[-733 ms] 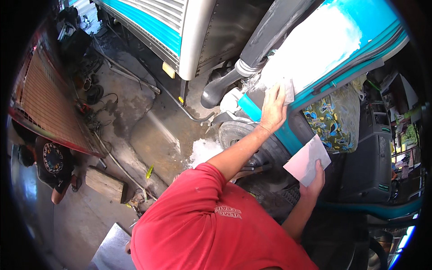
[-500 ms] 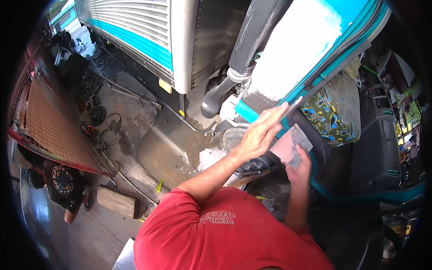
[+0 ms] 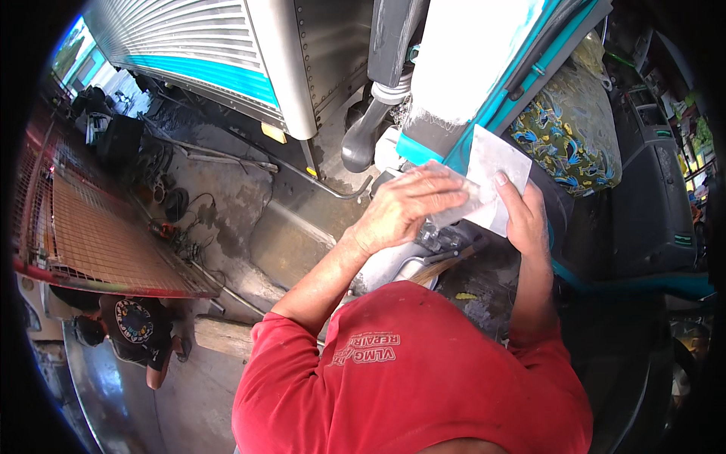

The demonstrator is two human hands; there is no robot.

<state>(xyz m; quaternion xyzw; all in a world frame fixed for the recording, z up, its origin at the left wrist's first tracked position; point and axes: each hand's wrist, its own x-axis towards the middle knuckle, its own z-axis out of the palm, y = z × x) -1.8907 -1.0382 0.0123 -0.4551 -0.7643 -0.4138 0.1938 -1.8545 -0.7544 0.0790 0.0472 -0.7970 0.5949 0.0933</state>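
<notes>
My right hand grips a pale, thin rectangular plate, its thumb lying across the face. Close beside it, my left hand has its fingers bent together over a thin, translucent flat piece that meets the plate's lower left part. Motion smears that piece and the left fingertips, so its exact kind is unclear. Beyond both hands stands a vehicle door frame with teal edges and a bright white, rough-edged coat.
A ribbed silver and teal vehicle body stands at the far left. A dark mirror arm juts out ahead. To the right is a patterned seat. Another person, a wooden block and a red mesh panel are at left.
My left hand has come down from near the door edge onto the plate. My right hand has raised and turned the plate, whose pink face now looks pale. The view has shifted.
</notes>
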